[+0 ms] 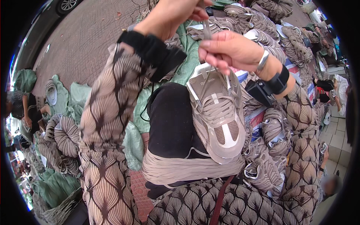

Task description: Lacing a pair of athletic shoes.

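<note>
A taupe sneaker (222, 112) with white trim rests on my lap, its toe toward me. Grey-beige lace crosses the lower part of its tongue. Above the collar, my right hand (232, 48) pinches a flat shoelace (206, 29) between thumb and fingers. My left hand (174, 17) is higher up at the top edge, closed on the same lace, which runs taut between the two hands. Part of the left hand is cut off by the picture's edge. Across my thighs lies a thick bundle of loose laces (191, 167).
Piles of similar sneakers (275, 129) stand close on my right and ahead. Green sacking (137, 142) lies on brick paving (90, 41) to the left, near more shoes (66, 135). Other people sit at both sides. A parked car (47, 22) is at the far left.
</note>
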### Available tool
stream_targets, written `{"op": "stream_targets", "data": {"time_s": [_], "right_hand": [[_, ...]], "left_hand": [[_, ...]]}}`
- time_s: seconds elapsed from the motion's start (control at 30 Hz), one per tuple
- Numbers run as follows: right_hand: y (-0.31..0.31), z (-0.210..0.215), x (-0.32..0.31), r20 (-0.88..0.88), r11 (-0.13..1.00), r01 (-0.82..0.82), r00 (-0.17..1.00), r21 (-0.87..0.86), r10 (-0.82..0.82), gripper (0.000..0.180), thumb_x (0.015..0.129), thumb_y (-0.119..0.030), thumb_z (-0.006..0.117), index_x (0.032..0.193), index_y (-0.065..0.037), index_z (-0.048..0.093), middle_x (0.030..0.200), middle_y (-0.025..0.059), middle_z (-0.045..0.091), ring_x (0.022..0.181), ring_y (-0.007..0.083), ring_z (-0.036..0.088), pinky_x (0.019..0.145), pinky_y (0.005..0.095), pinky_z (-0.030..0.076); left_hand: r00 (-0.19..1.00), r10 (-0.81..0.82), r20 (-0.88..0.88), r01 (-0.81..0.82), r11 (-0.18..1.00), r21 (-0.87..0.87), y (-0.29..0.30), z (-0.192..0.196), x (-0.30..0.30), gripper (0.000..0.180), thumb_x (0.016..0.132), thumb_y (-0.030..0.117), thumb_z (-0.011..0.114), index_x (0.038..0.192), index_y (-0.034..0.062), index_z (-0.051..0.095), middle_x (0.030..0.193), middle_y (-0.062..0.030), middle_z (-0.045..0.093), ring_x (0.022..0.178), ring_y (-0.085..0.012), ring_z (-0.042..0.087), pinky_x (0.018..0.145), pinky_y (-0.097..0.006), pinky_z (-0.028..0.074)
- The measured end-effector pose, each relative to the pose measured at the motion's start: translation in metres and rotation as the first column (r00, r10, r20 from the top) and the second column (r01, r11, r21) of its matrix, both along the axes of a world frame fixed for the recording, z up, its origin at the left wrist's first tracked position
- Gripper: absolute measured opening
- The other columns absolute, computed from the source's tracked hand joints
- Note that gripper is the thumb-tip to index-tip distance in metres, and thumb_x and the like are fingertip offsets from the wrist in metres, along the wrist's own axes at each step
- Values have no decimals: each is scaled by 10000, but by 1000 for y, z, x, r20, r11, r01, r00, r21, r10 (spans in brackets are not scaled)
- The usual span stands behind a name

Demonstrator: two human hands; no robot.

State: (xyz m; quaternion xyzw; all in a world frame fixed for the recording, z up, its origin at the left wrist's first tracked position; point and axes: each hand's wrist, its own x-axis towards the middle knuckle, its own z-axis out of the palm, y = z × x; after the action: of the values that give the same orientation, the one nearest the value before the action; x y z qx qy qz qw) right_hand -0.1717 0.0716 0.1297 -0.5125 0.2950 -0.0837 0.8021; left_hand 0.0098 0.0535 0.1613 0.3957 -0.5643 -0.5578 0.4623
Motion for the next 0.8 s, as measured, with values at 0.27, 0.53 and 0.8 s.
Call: {"op": "stream_targets", "data": {"time_s": [0.27,0.53,0.8], "right_hand": [[2,-8,-4,13,978,141,990,-151,-141,311,975,-269,493,1008,17,610,944,151,691,598,66,603,502,204,507],[15,-6,-9,20,956,220,975,-192,-221,325,982,-273,475,1035,16,615,894,115,685,591,54,588,491,186,490],[28,4,-13,-52,919,300,945,-255,-323,317,976,-281,495,1048,-4,633,778,38,637,421,4,349,364,173,258]], "left_hand": [[734,58,677,282,880,-381,156,-63,28,375,667,192,800,908,42,554,933,-110,537,892,-282,546,744,-357,462],[613,373,697,56,859,-509,168,-91,10,136,718,35,643,764,37,515,674,-113,544,606,-316,573,530,-405,439],[586,422,692,129,795,-593,165,-81,4,76,723,24,580,794,50,575,763,-88,577,708,-279,570,672,-371,420]]}}
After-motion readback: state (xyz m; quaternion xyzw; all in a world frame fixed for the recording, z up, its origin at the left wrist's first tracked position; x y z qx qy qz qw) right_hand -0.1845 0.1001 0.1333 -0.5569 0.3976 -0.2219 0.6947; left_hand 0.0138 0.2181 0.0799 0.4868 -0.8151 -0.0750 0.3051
